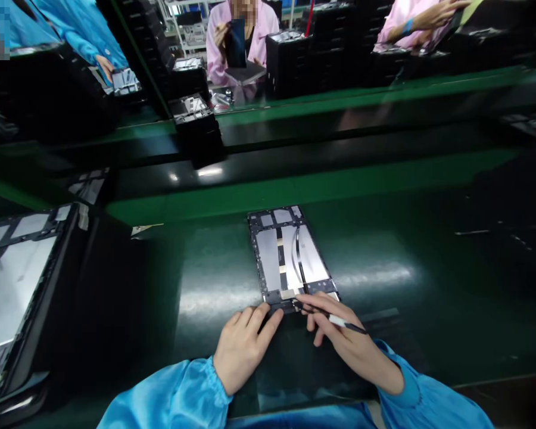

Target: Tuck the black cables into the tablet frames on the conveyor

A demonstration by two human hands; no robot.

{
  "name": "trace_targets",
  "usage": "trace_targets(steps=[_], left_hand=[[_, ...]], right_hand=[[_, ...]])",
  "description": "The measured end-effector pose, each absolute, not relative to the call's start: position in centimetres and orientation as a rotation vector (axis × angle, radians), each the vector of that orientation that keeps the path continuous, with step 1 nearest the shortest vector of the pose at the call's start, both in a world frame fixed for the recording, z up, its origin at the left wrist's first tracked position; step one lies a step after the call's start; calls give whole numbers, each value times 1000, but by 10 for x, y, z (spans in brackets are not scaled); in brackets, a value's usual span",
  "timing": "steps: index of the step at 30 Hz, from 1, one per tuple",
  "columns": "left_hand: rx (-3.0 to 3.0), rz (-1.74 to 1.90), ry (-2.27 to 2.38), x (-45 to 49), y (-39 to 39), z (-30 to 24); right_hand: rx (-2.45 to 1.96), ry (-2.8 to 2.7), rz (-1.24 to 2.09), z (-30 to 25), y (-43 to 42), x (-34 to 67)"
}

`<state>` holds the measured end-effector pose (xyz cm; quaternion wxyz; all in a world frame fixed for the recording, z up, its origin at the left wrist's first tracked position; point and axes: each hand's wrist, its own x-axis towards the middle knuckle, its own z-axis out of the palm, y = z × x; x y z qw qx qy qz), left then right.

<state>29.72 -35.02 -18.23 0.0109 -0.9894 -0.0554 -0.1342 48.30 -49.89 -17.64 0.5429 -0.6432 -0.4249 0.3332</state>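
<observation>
An opened tablet housing [268,262] with silver panels and dark flex cables lies on the green bench in front of me. My left hand [245,342] rests palm down at its near left corner. Its thumb and forefinger touch the edge there, with the fingers apart. In my right hand [335,322] is a slim dark pen-like tool [338,320] with a white band, pinched between thumb and fingers. The tool's front end is over the tablet's near edge, close to a pale rectangular piece [288,294]; my fingers partly hide its tip.
At my left stands a tall black stack topped by another tablet housing [22,286]. A smaller black stack [199,134] stands beyond the bench. Across a green rail [339,89], people in pink and blue handle devices among more stacks. Dark shapes are at the right.
</observation>
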Motion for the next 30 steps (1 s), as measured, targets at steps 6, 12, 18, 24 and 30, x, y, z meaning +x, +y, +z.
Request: trace_targets(steps=[6, 12, 18, 24, 30], left_hand=[[-3119, -463, -179, 297, -351, -182], [-3120, -501, -186, 296, -350, -183], [-3134, -509, -172, 295, -348, -186], [-3184, -665, -74, 289, -340, -189], [-3220, -755, -61, 289, -337, -191]], right_hand=[[-1539, -990, 843, -188, -494, 474], [-1582, -1017, 757, -193, -496, 478], [-1621, -907, 605, -186, -497, 485], [-1501, -991, 735, -185, -497, 484], [-1447, -1187, 820, -180, -492, 482]])
